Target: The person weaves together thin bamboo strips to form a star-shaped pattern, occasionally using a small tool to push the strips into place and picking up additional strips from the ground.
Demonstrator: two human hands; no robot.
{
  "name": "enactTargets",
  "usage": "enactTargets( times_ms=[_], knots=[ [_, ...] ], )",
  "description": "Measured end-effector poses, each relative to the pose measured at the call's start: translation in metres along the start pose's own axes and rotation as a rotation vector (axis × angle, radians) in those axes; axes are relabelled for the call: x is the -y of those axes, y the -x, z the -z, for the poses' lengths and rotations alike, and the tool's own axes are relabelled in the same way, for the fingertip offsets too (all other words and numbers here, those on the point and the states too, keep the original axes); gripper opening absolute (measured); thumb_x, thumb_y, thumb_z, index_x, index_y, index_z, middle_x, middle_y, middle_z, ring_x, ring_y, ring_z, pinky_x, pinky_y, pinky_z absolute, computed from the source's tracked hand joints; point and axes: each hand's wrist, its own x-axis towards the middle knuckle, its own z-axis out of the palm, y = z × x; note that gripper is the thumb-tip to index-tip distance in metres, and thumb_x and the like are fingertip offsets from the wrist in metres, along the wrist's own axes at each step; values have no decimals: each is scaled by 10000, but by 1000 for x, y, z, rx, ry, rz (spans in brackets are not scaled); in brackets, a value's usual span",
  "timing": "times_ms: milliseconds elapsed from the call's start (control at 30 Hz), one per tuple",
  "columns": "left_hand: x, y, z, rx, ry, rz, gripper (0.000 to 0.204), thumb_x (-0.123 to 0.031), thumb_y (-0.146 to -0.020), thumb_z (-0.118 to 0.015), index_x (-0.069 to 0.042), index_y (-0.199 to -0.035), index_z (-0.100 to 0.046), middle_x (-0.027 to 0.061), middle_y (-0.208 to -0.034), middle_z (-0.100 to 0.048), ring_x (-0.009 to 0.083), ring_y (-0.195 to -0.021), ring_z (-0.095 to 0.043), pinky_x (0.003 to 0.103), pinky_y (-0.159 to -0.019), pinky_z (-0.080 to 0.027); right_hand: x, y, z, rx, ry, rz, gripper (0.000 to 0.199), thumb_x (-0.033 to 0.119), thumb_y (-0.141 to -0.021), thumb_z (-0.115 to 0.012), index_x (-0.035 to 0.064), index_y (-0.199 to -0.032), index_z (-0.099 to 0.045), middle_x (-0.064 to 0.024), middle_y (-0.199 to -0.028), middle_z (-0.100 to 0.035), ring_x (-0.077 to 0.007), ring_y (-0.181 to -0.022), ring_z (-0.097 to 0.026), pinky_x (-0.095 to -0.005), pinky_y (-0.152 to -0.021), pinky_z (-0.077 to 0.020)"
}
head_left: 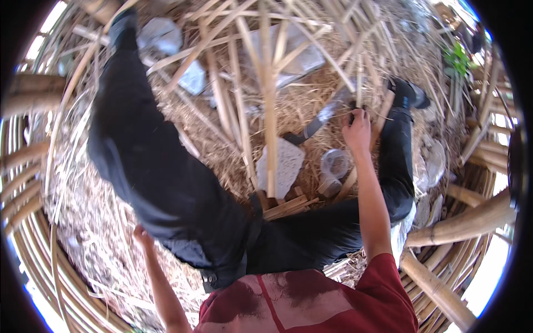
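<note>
My right hand (358, 131) reaches forward beside my right shin, its fingers curled around a small dark object (351, 119) that I cannot identify. A pale bamboo strip (359, 83) rises just beyond the fingers; whether they grip it is unclear. Left of this hand, a broad-bladed knife (325, 115) lies on the shavings, its dark end (293, 138) toward me. My left hand (143, 237) is low beside my left thigh, small and blurred, so its fingers cannot be read. Between my legs, a long bamboo strip (270, 116) stretches away from a pale stone block (281, 166).
A clear plastic cup (336, 164) lies right of the block, with short wood pieces (291, 206) near my lap. Ahead are loose bamboo strips (222, 83) and a large flat stone (300, 55). Thick bamboo poles (461, 225) flank my right side.
</note>
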Motion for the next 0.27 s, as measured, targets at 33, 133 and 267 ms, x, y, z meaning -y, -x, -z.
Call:
enactTargets(
  times_ms=[33,133,267],
  knots=[
    [-10,11,-2,1,51,35,122,-165,-891,-651,-57,-849,-689,-7,-722,-591,116,-632,-481,328,-573,-372,15,3,-17,105,-96,-1,414,354,-938,-653,-26,-1102,-660,-288,-926,-692,-466,-931,-687,-556,-871,-534],
    [-114,63,-30,-123,3,165,157,-164,-938,-669,-44,-839,-684,-23,-713,-588,78,-584,-460,270,-521,-368,50,4,-13,731,29,-273,643,573,-984,-571,-50,-966,-731,-253,-856,-726,-407,-746,-723,-516,-730,-539],
    [-95,70,4,-148,-138,286,389,-391,-947,-733,-27,-1084,-757,99,-892,-753,156,-754,-701,341,-698,-554,12,-17,-89,571,-227,31,773,511,-923,-704,133,-1545,-444,-155,-1458,-570,-226,-1249,-591,-383,-887,-590]
  ],
)
